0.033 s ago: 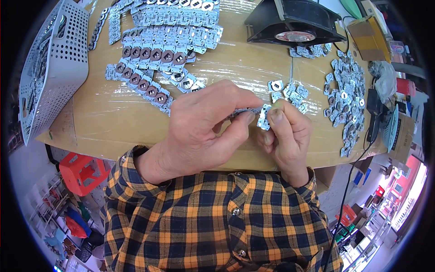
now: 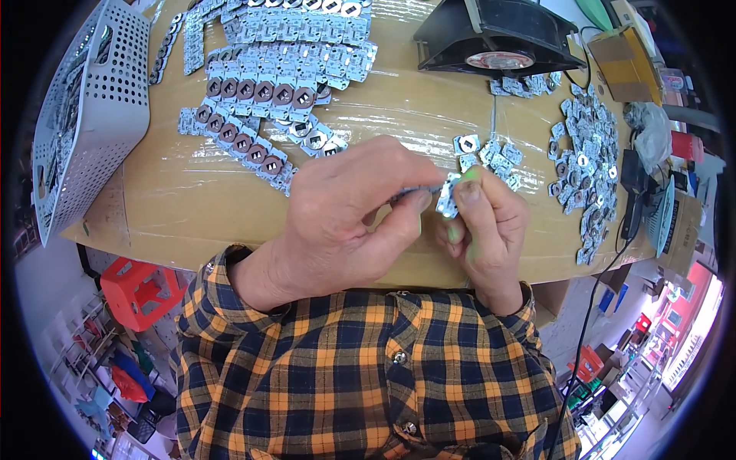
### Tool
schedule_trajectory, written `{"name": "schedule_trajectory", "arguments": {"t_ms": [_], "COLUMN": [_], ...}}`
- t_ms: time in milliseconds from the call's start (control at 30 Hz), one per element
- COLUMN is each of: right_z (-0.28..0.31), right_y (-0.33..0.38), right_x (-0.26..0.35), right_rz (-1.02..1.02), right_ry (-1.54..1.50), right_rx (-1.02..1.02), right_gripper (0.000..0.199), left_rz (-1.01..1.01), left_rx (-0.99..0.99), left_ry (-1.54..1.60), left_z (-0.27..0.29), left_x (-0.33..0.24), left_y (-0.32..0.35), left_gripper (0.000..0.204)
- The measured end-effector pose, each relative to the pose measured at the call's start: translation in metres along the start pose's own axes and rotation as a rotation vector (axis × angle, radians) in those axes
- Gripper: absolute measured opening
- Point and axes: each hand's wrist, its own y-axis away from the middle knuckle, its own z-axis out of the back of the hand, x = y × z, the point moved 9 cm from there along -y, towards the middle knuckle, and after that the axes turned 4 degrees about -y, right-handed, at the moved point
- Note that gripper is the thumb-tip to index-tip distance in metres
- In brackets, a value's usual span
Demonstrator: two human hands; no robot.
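Between the thumb and forefinger of my left hand [image 2: 353, 207] is a circuit board strip [image 2: 410, 192], seen almost edge-on and mostly covered by the fingers. At its right end a small pale circuit board [image 2: 448, 196] faces up. My right hand [image 2: 487, 218] is closed on that board, thumb on top and the other fingers curled under. Whether the small board is still joined to the strip cannot be made out. A green tint shows on the right fingertips. Just beyond the right hand lie several loose circuit boards [image 2: 500, 162].
Rows of circuit board strips [image 2: 268, 92] with round brown or white parts cover the table's far left. A perforated white basket [image 2: 115, 107] stands at the left edge. A black fan [image 2: 498, 38] sits at the back, and a heap of small boards [image 2: 586, 153] spreads at right.
A green tint has appeared on my right fingertips. The small board between my hands has tilted slightly; both hands stay almost in place.
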Motion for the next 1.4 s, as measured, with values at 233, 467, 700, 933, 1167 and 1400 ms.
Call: {"name": "schedule_trajectory", "arguments": {"t_ms": [233,467,700,933,1167,1400], "right_z": [0.025,0.012,0.013,0.036,0.004,-0.005], "right_y": [-0.004,0.003,0.004,0.008,0.007,0.002], "right_x": [-0.004,0.008,0.005,0.046,0.037,0.025], "right_rz": [-0.005,0.037,-0.01,0.344,0.201,0.17], "right_ry": [-0.071,0.018,0.031,0.926,0.389,0.388], "right_rx": [-0.096,-0.034,-0.095,-0.207,0.118,0.156], "right_gripper": [0.025,0.026,0.028,0.021,0.024,0.019], "left_rz": [0.116,0.15,-0.014,0.563,0.66,0.649], "left_rx": [0.13,0.103,0.135,0.139,0.237,0.249], "left_ry": [0.062,0.074,0.0,0.502,0.612,0.662], "left_z": [-0.012,-0.009,-0.011,-0.02,-0.028,-0.03], "left_x": [0.005,0.008,0.002,0.037,0.035,0.038], "left_y": [0.004,0.001,0.002,0.013,0.017,0.017], "left_gripper": [0.024,0.026,0.025,0.017,0.02,0.021]}}
